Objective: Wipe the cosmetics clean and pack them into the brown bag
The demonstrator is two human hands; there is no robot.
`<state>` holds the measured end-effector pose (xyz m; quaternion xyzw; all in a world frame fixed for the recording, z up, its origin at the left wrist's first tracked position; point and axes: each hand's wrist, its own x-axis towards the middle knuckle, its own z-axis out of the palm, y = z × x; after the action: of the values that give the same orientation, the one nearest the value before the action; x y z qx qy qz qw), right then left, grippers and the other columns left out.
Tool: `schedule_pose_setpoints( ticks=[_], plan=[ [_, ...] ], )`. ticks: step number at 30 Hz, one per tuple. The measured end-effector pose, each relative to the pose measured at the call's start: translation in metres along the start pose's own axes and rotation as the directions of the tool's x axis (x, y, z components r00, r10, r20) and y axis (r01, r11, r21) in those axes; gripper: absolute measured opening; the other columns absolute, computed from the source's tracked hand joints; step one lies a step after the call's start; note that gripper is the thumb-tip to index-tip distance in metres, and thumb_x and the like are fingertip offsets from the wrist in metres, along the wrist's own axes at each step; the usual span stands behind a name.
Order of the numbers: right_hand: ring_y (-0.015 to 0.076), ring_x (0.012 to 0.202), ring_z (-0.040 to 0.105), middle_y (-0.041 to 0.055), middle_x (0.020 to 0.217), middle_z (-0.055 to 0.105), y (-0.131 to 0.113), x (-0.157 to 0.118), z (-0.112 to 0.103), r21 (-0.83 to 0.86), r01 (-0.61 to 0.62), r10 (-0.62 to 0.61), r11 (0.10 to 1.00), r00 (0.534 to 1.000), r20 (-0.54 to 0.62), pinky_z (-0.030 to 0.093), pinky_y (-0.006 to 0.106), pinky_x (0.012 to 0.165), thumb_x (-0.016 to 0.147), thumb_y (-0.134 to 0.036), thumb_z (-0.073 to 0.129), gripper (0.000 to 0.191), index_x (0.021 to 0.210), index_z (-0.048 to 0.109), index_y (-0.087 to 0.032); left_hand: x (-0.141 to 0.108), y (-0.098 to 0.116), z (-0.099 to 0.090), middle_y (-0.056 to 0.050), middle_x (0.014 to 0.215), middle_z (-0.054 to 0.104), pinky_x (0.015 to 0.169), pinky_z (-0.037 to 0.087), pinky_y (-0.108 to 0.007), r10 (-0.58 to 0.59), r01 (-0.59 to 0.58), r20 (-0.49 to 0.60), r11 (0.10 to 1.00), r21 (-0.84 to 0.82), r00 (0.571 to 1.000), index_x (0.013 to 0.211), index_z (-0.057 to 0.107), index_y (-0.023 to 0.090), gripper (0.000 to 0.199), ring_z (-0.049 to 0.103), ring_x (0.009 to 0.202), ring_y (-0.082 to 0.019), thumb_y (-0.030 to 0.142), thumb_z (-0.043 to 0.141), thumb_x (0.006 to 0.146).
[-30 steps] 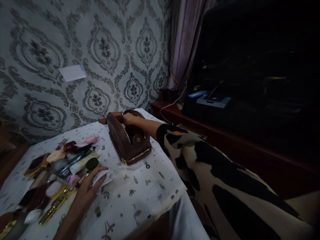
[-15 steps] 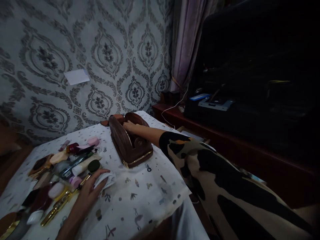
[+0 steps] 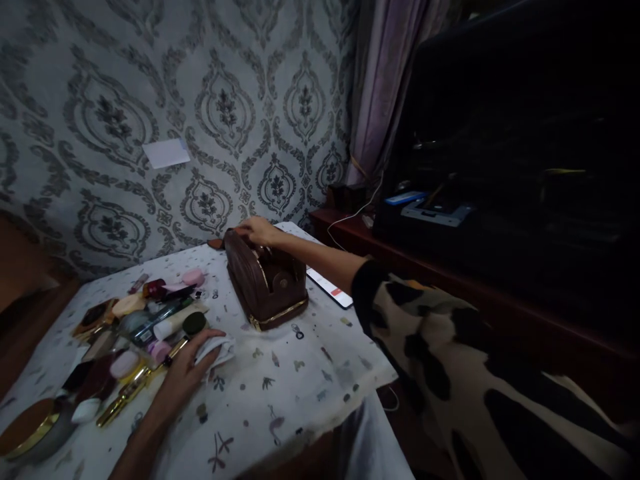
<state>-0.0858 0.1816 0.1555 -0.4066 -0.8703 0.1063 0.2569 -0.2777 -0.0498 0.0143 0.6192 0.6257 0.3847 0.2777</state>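
A brown leather-look cosmetic bag (image 3: 277,313) with gold zips stands unzipped on the table. My right hand (image 3: 263,232) is at the bag's far upper edge, fingers curled down on the brown flap there; the fingertips are partly hidden. Nearer to me, my left hand (image 3: 193,367) lies on the tabletop with its thumb and fingers closed round a crumpled white cloth or wipe (image 3: 220,351). Just beyond that hand sits a jar with a dark green lid (image 3: 195,324). A gold tube (image 3: 123,398) lies to its left.
Several bottles, jars and tubes, among them a white tube (image 3: 173,323), crowd the left of the patterned tablecloth (image 3: 270,413). A phone (image 3: 331,288) with a lit screen lies right of the bag. A dark red cabinet (image 3: 450,280) holds a large black screen (image 3: 500,120).
My right hand has come up out of the bag's inside to its far upper edge. The phone, hidden before by my arm, now shows. My left hand stays on the white cloth.
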Motion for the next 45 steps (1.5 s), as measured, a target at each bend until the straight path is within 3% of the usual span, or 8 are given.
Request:
schedule_pose_setpoints(
  ticks=[4, 6, 9, 12, 18, 25, 35, 45],
  plan=[
    [0.0107, 0.086, 0.066, 0.0089, 0.106, 0.071, -0.025, -0.029, -0.018, 0.239, 0.073, -0.037, 0.968, 0.988, -0.150, 0.051, 0.020, 0.073, 0.098, -0.015, 0.033, 0.037, 0.129, 0.053, -0.010, 0.000, 0.001, 0.002, -0.008, 0.106, 0.071, 0.088, 0.049, -0.037, 0.038, -0.038, -0.002, 0.999, -0.007, 0.999, 0.105, 0.070, 0.021, 0.039, 0.064, 0.097, -0.029, 0.051, 0.057, 0.083],
    [0.0112, 0.073, 0.065, 0.0049, 0.090, 0.071, -0.042, -0.065, -0.012, 0.499, 0.233, -0.106, 0.835, 0.957, -0.269, 0.050, 0.022, 0.066, 0.099, -0.027, 0.038, 0.032, 0.119, 0.058, -0.013, -0.001, 0.004, 0.004, -0.009, 0.101, 0.071, 0.081, 0.051, -0.035, 0.044, -0.044, -0.032, 0.999, -0.009, 0.999, 0.104, 0.070, 0.020, 0.037, 0.065, 0.090, -0.028, 0.048, 0.057, 0.083],
    [0.0104, 0.060, 0.060, -0.0011, 0.070, 0.065, -0.063, -0.124, 0.015, 0.633, 0.346, -0.206, 0.692, 0.936, -0.286, 0.047, 0.022, 0.062, 0.097, -0.040, 0.046, 0.030, 0.106, 0.064, -0.017, -0.004, 0.011, 0.004, -0.008, 0.101, 0.072, 0.088, 0.049, -0.035, 0.092, -0.092, -0.091, 0.996, 0.003, 0.992, 0.101, 0.071, 0.019, 0.030, 0.064, 0.095, -0.027, 0.041, 0.059, 0.083],
    [0.0110, 0.057, 0.057, -0.0003, 0.068, 0.064, -0.070, -0.158, 0.058, 0.721, 0.247, -0.164, 0.647, 0.969, -0.185, 0.045, 0.023, 0.058, 0.095, -0.041, 0.049, 0.030, 0.097, 0.067, -0.017, -0.005, 0.015, 0.001, -0.006, 0.102, 0.072, 0.090, 0.048, -0.034, 0.136, -0.136, -0.114, 0.991, 0.007, 0.984, 0.102, 0.069, 0.019, 0.027, 0.065, 0.099, -0.026, 0.034, 0.057, 0.084],
    [0.0125, 0.048, 0.051, -0.0004, 0.058, 0.061, -0.073, -0.140, 0.135, 0.934, -0.141, 0.189, 0.328, 0.979, 0.082, 0.034, 0.022, 0.043, 0.077, -0.056, 0.061, 0.041, 0.087, 0.064, -0.017, -0.004, 0.010, -0.003, -0.004, 0.096, 0.070, 0.063, 0.050, -0.024, 0.100, -0.131, -0.316, 0.988, -0.079, 0.944, 0.101, 0.066, 0.017, 0.028, 0.064, 0.083, -0.020, 0.022, 0.056, 0.076],
    [0.0109, 0.046, 0.045, -0.0044, 0.055, 0.053, -0.096, -0.129, 0.172, 0.959, -0.159, 0.217, 0.236, 0.970, 0.108, 0.033, 0.023, 0.043, 0.072, -0.052, 0.065, 0.034, 0.080, 0.064, -0.019, -0.004, 0.007, -0.008, -0.001, 0.089, 0.067, 0.048, 0.043, -0.021, 0.062, -0.131, -0.408, 0.981, -0.146, 0.911, 0.104, 0.065, 0.017, 0.033, 0.052, 0.053, -0.010, 0.015, 0.054, 0.073],
    [0.0104, 0.043, 0.043, -0.0054, 0.051, 0.048, -0.088, -0.141, 0.180, 0.955, -0.173, 0.188, 0.241, 0.974, 0.129, 0.030, 0.023, 0.041, 0.074, -0.056, 0.068, 0.038, 0.075, 0.063, -0.019, -0.007, 0.004, -0.005, -0.006, 0.104, 0.072, 0.092, 0.050, -0.034, 0.294, -0.276, -0.399, 0.956, 0.104, 0.869, 0.104, 0.068, 0.017, 0.034, 0.065, 0.100, -0.022, 0.010, 0.055, 0.073],
    [0.0086, 0.046, 0.048, -0.0022, 0.058, 0.058, -0.088, -0.144, 0.176, 0.960, -0.231, 0.144, 0.157, 0.967, 0.209, 0.033, 0.020, 0.040, 0.072, -0.056, 0.070, 0.041, 0.083, 0.067, -0.017, -0.018, -0.009, -0.057, -0.006, 0.107, 0.070, 0.094, 0.048, -0.038, 0.302, -0.157, -0.691, 0.951, 0.267, 0.657, 0.102, 0.068, 0.018, 0.035, 0.063, 0.104, -0.024, 0.011, 0.046, 0.075]
  ],
)
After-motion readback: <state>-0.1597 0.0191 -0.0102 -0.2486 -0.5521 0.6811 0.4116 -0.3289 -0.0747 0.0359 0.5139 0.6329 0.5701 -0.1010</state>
